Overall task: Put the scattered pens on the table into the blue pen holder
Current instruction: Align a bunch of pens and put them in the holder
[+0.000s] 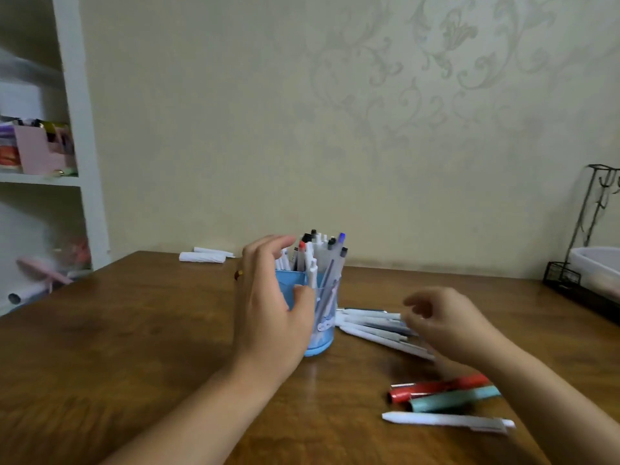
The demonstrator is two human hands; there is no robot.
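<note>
The left hand [268, 303] curves its fingers and thumb around the left side of the blue pen holder [318, 317], gripping it; the holder stands mid-table, packed with upright pens. The right hand [446, 323] hovers, fingers loosely curled and holding nothing, over a heap of white pens [372, 325] just right of the holder. Nearer lie a red pen [436, 385], a teal pen [453, 399] and a white pen [443, 419] on the wooden table [134, 347].

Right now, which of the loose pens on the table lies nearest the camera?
The white pen, alone at the front edge of the group. The red pen and teal pen lie just behind it; the white cluster sits farther back beside the blue pen holder.
</note>
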